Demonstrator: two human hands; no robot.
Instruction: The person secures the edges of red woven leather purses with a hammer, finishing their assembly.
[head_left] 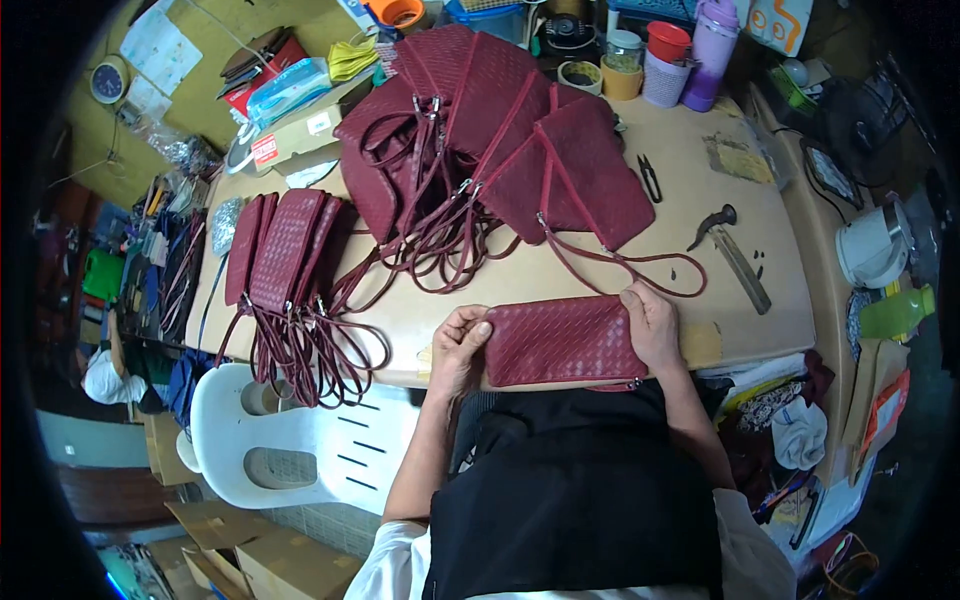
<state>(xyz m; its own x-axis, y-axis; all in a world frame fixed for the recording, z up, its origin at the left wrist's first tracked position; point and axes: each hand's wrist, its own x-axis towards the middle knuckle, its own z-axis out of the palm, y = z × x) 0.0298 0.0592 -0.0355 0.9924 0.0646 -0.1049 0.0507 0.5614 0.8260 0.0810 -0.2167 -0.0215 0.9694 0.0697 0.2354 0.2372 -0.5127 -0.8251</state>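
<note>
A dark red woven-pattern pouch (565, 342) lies flat between my hands at the table's front edge, with a zipper pull showing at its lower right corner. My left hand (462, 345) is closed on its left end, thumb on top. The right end is gripped by my right hand (652, 325), thumb also on the upper face. Behind the pouch, a large fanned pile of matching red pouches (490, 130) covers the table, their wrist straps trailing forward. A smaller stack of folded red pouches (290, 245) sits to the left, its straps hanging over the edge.
A hammer (738, 262) and small black thread snips (649, 178) lie on the table (740, 210) at right. Cups and a purple tumbler (709, 60) stand at the back. A white plastic chair (300, 440) is at front left. Another person (110, 375) is at far left.
</note>
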